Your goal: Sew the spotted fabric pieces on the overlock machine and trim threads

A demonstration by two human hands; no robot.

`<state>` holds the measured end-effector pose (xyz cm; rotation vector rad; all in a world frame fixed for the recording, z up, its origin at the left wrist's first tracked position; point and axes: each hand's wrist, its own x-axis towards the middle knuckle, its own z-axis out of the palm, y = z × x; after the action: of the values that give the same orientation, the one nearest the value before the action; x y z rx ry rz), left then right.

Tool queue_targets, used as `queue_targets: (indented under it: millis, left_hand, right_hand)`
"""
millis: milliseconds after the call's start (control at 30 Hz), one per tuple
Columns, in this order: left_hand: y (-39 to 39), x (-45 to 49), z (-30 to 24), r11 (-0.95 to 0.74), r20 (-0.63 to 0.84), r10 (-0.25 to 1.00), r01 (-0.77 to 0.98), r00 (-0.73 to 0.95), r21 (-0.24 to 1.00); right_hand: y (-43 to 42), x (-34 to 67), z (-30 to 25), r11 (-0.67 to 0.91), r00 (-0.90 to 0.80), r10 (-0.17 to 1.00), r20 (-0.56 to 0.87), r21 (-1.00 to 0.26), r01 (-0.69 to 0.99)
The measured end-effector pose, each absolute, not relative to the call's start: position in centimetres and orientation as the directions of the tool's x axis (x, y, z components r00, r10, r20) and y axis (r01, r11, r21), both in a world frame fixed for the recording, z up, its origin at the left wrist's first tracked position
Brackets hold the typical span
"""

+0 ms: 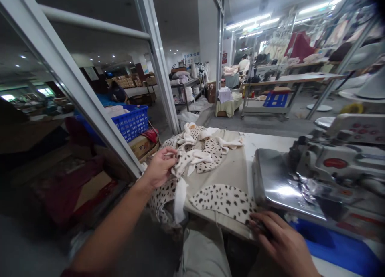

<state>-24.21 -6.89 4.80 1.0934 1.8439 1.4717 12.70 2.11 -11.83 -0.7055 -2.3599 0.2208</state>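
Note:
My left hand (159, 167) grips a bunched white-and-black spotted fabric piece (185, 158) at the table's left side. A crescent-shaped spotted fabric piece (222, 201) lies flat on a beige cloth (231, 168), and my right hand (278, 239) presses its right end, fingers curled over the edge. That hand is just in front of the overlock sewing machine (333, 168). Its needle area is at the hand's upper right. Further spotted pieces (209, 156) and white trim strips lie heaped beyond, partly overlapping.
A blue plastic crate (132, 122) and cardboard boxes stand left of the white table (267, 142), beyond a metal-framed glass partition (156, 60). A blue mat (339, 249) lies below the machine. A co-worker (117, 93) sits far back among shelves and racks of garments.

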Motion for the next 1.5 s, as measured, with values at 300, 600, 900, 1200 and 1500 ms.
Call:
queue_targets:
  millis: [300,600,900,1200,1500]
  left_hand:
    - [-5.9,-20.5,5.0,-0.077,0.217,0.907,0.363,-0.360,0.928]
    - [-10.9,-23.9,-0.1,0.267,0.391,0.887,0.964,-0.244,-0.005]
    - [-7.1,-21.7,-1.2,-0.414,-0.094,0.880,0.849,0.465,0.328]
    - [-6.3,-27.4,3.8,-0.236,0.158,0.972,0.730,0.176,0.641]
    - [-5.9,-20.5,5.3,-0.251,0.230,0.968,0.389,0.102,0.886]
  right_hand:
    - [1.5,12.6,-11.4,0.811,-0.659,0.581,0.477,-0.275,0.516]
    - [1.1,12.4,-11.3,0.825,-0.678,0.540,0.499,-0.153,0.544]
    - [-2.2,7.9,-8.5,0.883,-0.711,0.457,0.534,-0.174,0.437]
    - [-5.1,-2.4,-8.8,0.909,-0.816,0.409,0.408,-0.109,0.401]
    - [-2.2,1.0,-8.2,0.678,-0.474,0.720,0.507,-0.660,0.324]
